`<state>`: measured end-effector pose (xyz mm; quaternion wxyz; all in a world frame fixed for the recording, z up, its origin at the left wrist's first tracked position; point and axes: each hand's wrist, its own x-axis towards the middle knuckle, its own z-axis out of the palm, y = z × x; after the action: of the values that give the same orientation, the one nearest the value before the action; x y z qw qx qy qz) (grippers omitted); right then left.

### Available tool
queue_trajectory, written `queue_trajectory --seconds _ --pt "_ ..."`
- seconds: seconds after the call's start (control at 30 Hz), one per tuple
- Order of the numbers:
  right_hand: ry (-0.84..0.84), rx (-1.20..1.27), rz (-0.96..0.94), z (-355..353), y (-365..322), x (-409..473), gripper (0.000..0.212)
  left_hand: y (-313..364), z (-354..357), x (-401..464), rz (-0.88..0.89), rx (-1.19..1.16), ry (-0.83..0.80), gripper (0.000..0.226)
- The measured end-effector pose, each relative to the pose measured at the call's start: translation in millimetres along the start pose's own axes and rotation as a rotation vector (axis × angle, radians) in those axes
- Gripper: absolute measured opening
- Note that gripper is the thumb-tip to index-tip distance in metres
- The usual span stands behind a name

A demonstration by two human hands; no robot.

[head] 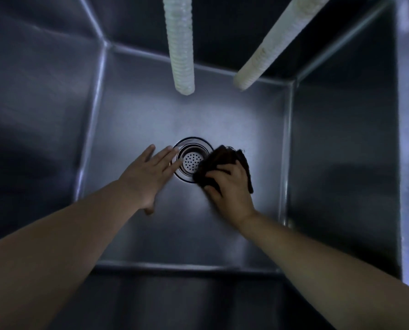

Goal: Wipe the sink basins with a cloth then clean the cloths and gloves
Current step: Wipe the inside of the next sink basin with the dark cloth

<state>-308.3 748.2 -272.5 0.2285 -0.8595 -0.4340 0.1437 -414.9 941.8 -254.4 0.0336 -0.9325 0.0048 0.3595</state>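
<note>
Wiping step underway: right hand (231,186) fingers clamped on dark cloth (225,160) at drain's (191,160) 3 o'clock. Left hand (148,172) fingers apart, flat at 9 o'clock. Next, likely: sweep sink basin (151,234) floor outward, then walls.

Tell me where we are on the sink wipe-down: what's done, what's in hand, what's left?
Done: cannot confirm; the basin floor shows no debris, but the dim light hides any wiped streaks. In hand: the right hand grips a dark cloth pressed beside the drain strainer, while the left hand lies open beside it. Left: other basins, then washing cloths and gloves; none are in view.
</note>
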Motion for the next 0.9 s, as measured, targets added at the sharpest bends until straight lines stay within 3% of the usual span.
queue_trajectory --seconds 0.13,0.33,0.4,0.6,0.7,0.8,0.9 --pt "-0.086 -0.245 -0.056 -5 15 -36 0.027 -1 0 2 -0.005 -0.027 -0.014 0.142" --pt "-0.127 -0.407 0.259 2 45 13 0.065 -8 7 6 0.005 -0.115 -0.019 0.149" --pt "-0.131 -0.481 0.271 4 54 53 0.069 -9 10 9 0.004 -0.139 -0.006 0.151" --pt "-0.209 -0.447 0.171 10 35 161 0.067 -11 13 10 0.007 -0.177 0.015 0.152" --pt "-0.258 -0.422 0.027 28 -3 182 0.068 -11 13 10 0.008 -0.179 0.026 0.152" --pt "-0.407 -0.276 -0.117 55 -45 197 0.069 -10 13 10 0.008 -0.176 0.020 0.152" --pt "-0.393 -0.101 -0.107 69 -71 221 0.064 -9 15 10 0.001 -0.182 0.011 0.153"
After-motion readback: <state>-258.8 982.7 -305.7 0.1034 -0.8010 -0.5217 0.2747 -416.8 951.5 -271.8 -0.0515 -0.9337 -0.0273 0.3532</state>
